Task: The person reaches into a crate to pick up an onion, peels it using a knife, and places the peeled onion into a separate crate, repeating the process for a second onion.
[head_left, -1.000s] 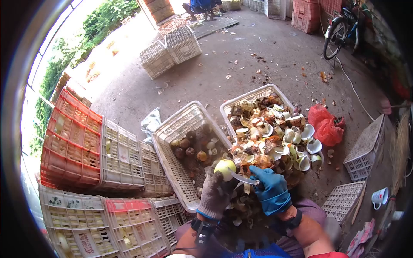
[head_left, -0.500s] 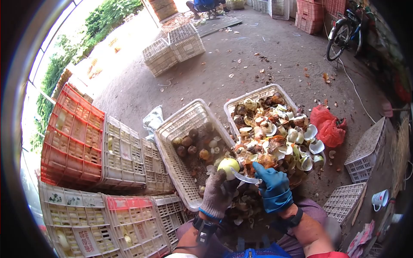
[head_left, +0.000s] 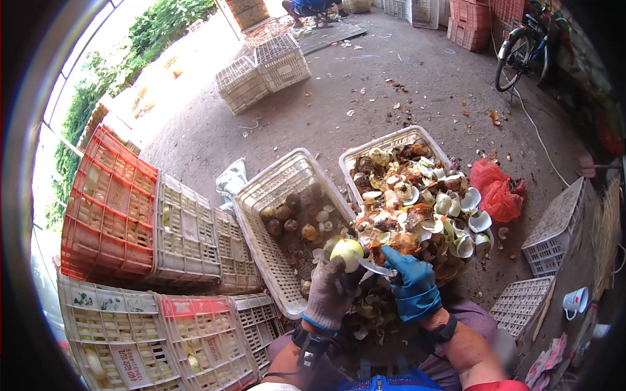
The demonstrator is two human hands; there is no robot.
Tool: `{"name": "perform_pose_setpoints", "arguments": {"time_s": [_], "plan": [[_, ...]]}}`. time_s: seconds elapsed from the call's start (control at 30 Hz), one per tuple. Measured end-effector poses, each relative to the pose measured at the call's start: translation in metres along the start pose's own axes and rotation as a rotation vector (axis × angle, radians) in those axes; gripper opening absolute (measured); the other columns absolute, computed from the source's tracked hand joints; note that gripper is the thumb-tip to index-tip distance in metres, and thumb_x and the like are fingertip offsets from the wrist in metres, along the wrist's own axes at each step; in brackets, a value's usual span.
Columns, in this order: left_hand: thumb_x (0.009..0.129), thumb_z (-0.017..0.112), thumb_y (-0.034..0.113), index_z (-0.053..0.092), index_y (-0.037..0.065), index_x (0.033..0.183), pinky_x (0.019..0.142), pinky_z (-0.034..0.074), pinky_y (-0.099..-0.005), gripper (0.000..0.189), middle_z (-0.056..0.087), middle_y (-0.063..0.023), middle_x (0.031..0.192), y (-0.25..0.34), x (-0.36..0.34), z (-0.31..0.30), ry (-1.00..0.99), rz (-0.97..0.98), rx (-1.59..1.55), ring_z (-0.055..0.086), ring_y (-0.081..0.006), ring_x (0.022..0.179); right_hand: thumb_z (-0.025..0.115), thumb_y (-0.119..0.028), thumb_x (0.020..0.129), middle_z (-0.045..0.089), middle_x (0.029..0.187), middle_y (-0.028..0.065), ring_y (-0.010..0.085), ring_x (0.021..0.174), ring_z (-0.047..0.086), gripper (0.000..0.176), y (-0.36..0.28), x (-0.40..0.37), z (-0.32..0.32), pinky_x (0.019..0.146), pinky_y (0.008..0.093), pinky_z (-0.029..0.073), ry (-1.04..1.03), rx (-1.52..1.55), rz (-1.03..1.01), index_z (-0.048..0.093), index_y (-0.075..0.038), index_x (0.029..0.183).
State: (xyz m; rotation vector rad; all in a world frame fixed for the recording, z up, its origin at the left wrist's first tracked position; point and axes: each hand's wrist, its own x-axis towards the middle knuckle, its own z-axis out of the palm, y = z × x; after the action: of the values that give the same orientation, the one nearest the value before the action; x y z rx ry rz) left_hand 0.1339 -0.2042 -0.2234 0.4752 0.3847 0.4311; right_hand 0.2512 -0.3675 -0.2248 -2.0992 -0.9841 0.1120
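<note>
**Item: fruit (head_left: 347, 253), round, pale yellow-green.** Mostly bare of skin. Held in front of the person's lap, over the near ends of two baskets.

**Left hand (head_left: 329, 293).** Grey knit glove. Closed around the underside of the fruit, fingers cupping it from below.

**Right hand (head_left: 411, 287).** Blue rubber glove. Closed on a thin pale blade (head_left: 375, 267), whose tip lies against the fruit's right side.

**Handling note (judgement).** The work in hand looks like peeling. It should go best with the blade at a shallow angle, the fruit turned by the left hand to meet the edge, and the gloved fingers behind the cut.

**Surroundings.**
- White basket (head_left: 274, 189), just beyond the left hand, holding brown unpeeled fruit.
- Second basket (head_left: 365, 146), beside it to the right, heaped with peel (head_left: 450, 208) and shells.
- Red bag (head_left: 495, 192), just right of that heap, on the concrete floor (head_left: 365, 98).
- Stacked crates (head_left: 111, 208), red and white, to the left.
- Cup (head_left: 577, 301), lower right.
- Bicycle (head_left: 521, 45), well apart, top right.
</note>
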Motion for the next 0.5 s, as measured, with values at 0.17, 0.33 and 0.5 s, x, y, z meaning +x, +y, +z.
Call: {"name": "perform_pose_setpoints", "arguments": {"time_s": [0.17,0.33,0.5], "plan": [[0.096,0.076,0.014,0.051,0.006,0.143,0.110,0.057,-0.0443,0.054,0.063,-0.0141,0.135,0.004,-0.003,0.015,-0.021,0.029,0.100,0.066,-0.0288,0.124,0.070,-0.010,0.098,0.076,0.118,0.0187,0.0322,0.103,0.075,0.038,0.013,-0.008,0.021,0.090,0.0400,0.059,-0.008,0.459,0.218,0.069,-0.007,0.136],[0.092,0.077,0.009,0.050,0.005,0.144,0.107,0.058,-0.0416,0.059,0.064,-0.0139,0.135,0.007,-0.001,0.016,-0.023,0.012,0.071,0.068,-0.0283,0.121,0.071,-0.014,0.102,0.077,0.120,0.0153,0.0241,0.100,0.076,0.031,0.003,-0.005,0.006,0.088,0.0360,0.059,-0.003,0.344,0.053,0.072,-0.003,0.131],[0.087,0.075,-0.006,0.049,0.005,0.144,0.103,0.060,-0.0380,0.064,0.064,-0.0136,0.133,0.010,0.002,0.022,0.049,0.144,0.586,0.069,-0.0244,0.116,0.073,-0.012,0.098,0.077,0.115,0.0171,0.0290,0.099,0.076,0.035,0.011,-0.005,-0.003,0.085,0.0381,0.059,-0.042,0.321,0.084,0.071,-0.006,0.133]]}}
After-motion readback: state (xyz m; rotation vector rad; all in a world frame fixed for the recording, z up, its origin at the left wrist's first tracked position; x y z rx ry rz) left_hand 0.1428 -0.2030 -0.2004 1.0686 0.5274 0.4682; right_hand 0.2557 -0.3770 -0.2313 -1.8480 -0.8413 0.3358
